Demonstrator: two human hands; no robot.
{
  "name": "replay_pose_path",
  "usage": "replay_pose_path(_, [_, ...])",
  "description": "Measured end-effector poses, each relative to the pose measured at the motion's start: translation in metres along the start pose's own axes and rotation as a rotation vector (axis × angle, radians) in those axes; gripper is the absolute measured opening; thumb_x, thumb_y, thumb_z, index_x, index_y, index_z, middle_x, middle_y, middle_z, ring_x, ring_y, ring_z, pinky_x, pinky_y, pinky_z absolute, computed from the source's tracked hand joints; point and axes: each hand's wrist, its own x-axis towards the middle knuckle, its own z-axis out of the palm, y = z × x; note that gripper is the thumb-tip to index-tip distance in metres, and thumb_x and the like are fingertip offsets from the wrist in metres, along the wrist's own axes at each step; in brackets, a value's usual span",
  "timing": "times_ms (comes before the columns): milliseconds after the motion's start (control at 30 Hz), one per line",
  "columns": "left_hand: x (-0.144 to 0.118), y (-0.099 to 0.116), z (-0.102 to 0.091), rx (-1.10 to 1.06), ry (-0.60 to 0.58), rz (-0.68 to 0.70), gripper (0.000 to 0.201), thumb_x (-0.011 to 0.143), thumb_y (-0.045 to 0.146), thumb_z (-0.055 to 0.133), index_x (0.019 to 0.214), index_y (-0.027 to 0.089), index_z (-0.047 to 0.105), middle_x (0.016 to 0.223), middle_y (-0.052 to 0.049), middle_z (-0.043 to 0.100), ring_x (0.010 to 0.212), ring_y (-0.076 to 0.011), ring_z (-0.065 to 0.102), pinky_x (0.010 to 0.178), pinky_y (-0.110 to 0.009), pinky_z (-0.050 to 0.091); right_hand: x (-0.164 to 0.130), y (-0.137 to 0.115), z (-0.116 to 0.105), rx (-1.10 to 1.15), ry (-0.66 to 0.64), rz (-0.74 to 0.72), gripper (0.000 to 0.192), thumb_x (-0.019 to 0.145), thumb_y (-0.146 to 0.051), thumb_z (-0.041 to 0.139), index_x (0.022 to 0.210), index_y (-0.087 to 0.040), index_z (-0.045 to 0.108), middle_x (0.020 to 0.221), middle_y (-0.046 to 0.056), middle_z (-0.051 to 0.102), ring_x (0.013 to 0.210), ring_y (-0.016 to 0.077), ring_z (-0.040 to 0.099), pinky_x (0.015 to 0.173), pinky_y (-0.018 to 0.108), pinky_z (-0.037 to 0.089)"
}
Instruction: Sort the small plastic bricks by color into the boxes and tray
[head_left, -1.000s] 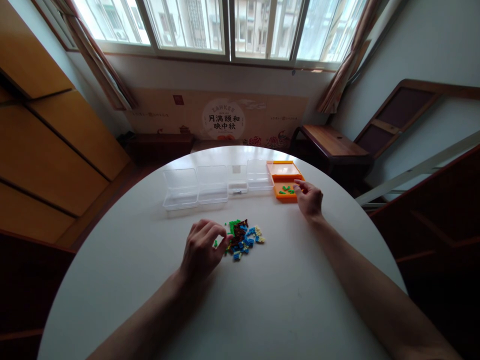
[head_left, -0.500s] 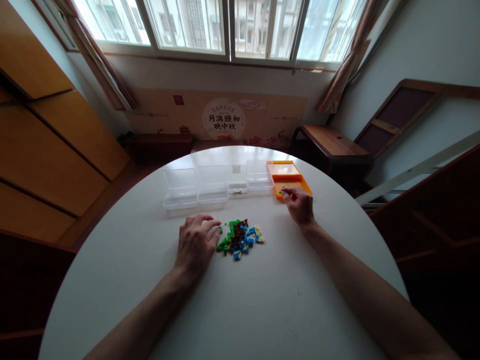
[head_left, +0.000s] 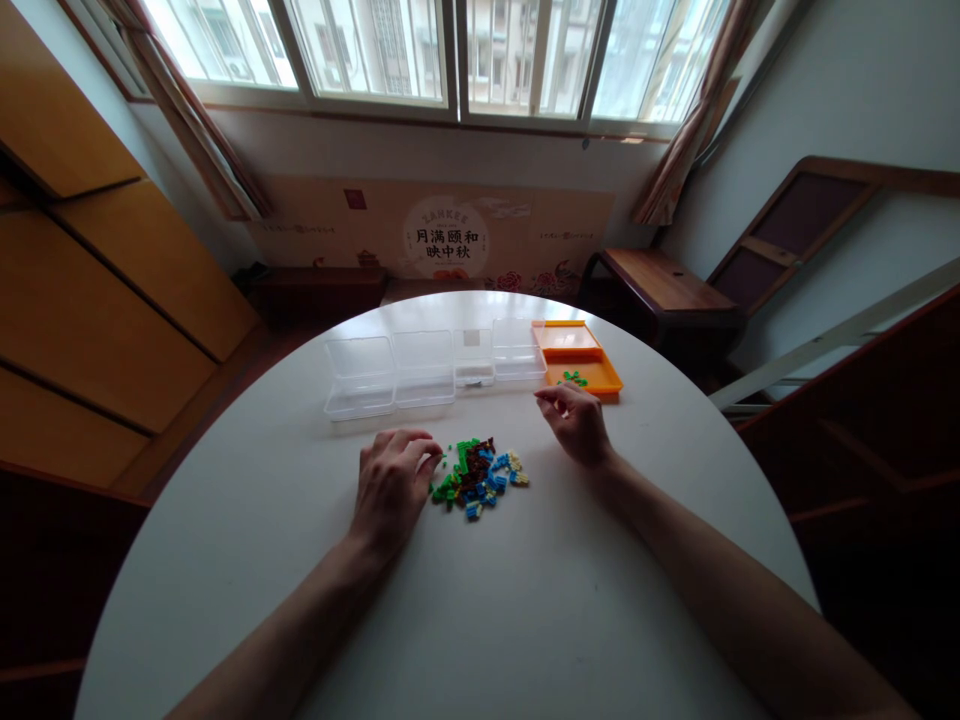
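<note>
My left hand (head_left: 394, 485) rests on the table at the left edge of a pile of small toy building bricks (head_left: 478, 473). Its thumb and forefinger are pinched together around a tiny green brick (head_left: 444, 457). The pile mixes green, brown, blue and cream pieces, with green ones nearest this hand. Above the table, just in front of the orange box (head_left: 611, 383), is my right hand (head_left: 577, 420). Its fingers are bent and slightly apart, and I see nothing held in them. Several small green bricks (head_left: 574, 378) lie inside the orange box, whose lid is raised at the back.
Clear plastic boxes (head_left: 424, 392) with raised lids stand in a row to the left of the orange box. All this is on a round white table (head_left: 510, 610). Beyond it are a wooden side table (head_left: 660, 280) at right and a window wall.
My right hand has drawn back from the orange box, to the left and toward me, uncovering the green bricks inside. My left hand's thumb and forefinger have closed on a tiny green brick.
</note>
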Motion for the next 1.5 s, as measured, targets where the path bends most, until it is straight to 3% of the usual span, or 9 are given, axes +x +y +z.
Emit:
replay_pose_path(200, [0.002, 0.013, -0.007, -0.047, 0.111, 0.127, 0.006, 0.088, 0.016, 0.058, 0.085, 0.020, 0.061, 0.082, -0.001, 0.070, 0.083, -0.0186, 0.059, 0.082, -0.035, 0.038, -0.014, -0.040, 0.009, 0.142, -0.265, -0.109, 0.016, 0.087, -0.026, 0.058, 0.089, -0.018, 0.072, 0.072, 0.002, 0.063, 0.056, 0.0110, 0.051, 0.058, 0.023, 0.044])
replay_pose_path(367, [0.001, 0.021, -0.013, -0.070, 0.138, 0.288, 0.009, 0.086, 0.014, 0.060, 0.089, 0.022, 0.061, 0.079, 0.001, 0.070, 0.081, -0.0174, 0.059, 0.081, -0.034, 0.039, -0.023, -0.064, 0.013, 0.265, -0.455, -0.233, 0.022, 0.091, -0.033, 0.055, 0.091, -0.019, 0.072, 0.076, 0.003, 0.065, 0.066, 0.0130, 0.058, 0.066, 0.024, 0.047])
replay_pose_path(500, [0.001, 0.024, -0.015, -0.091, 0.124, 0.356, 0.010, 0.086, 0.014, 0.060, 0.092, 0.023, 0.061, 0.082, 0.002, 0.071, 0.081, -0.0162, 0.059, 0.082, -0.034, 0.040, -0.026, -0.071, 0.015, 0.301, -0.481, -0.293, 0.024, 0.092, -0.032, 0.052, 0.085, -0.018, 0.070, 0.078, 0.005, 0.066, 0.068, 0.0141, 0.060, 0.068, 0.025, 0.048])
replay_pose_path(833, [0.002, 0.025, -0.016, -0.108, 0.114, 0.383, 0.010, 0.086, 0.015, 0.060, 0.088, 0.024, 0.063, 0.079, 0.003, 0.071, 0.081, -0.0158, 0.061, 0.082, -0.033, 0.040, -0.027, -0.068, 0.018, 0.299, -0.464, -0.284, 0.017, 0.089, -0.027, 0.057, 0.082, -0.018, 0.069, 0.078, 0.005, 0.067, 0.069, 0.0144, 0.060, 0.067, 0.025, 0.048])
replay_pose_path(1000, [0.001, 0.023, -0.011, -0.105, 0.126, 0.361, 0.008, 0.084, 0.016, 0.063, 0.088, 0.023, 0.062, 0.081, 0.002, 0.071, 0.080, -0.0165, 0.060, 0.081, -0.034, 0.041, -0.017, -0.048, 0.016, 0.184, -0.328, -0.163, 0.017, 0.088, -0.028, 0.058, 0.083, -0.019, 0.071, 0.072, 0.003, 0.064, 0.059, 0.0122, 0.054, 0.060, 0.024, 0.045])
replay_pose_path(1267, [0.001, 0.020, -0.008, -0.099, 0.133, 0.320, 0.006, 0.084, 0.016, 0.061, 0.082, 0.022, 0.063, 0.077, 0.001, 0.070, 0.079, -0.0167, 0.059, 0.080, -0.033, 0.041, 0.015, 0.021, -0.009, -0.020, 0.197, 0.197, 0.027, 0.084, -0.038, 0.057, 0.087, -0.015, 0.072, 0.076, 0.006, 0.069, 0.061, 0.0162, 0.057, 0.063, 0.029, 0.048])
replay_pose_path(1500, [-0.001, 0.019, -0.007, -0.116, 0.100, 0.305, 0.007, 0.084, 0.015, 0.062, 0.084, 0.022, 0.063, 0.079, 0.000, 0.070, 0.081, -0.0174, 0.058, 0.081, -0.034, 0.041, 0.022, 0.056, -0.023, -0.080, 0.275, 0.339, 0.031, 0.078, -0.038, 0.059, 0.092, -0.014, 0.073, 0.073, 0.006, 0.069, 0.060, 0.0173, 0.057, 0.065, 0.031, 0.048])
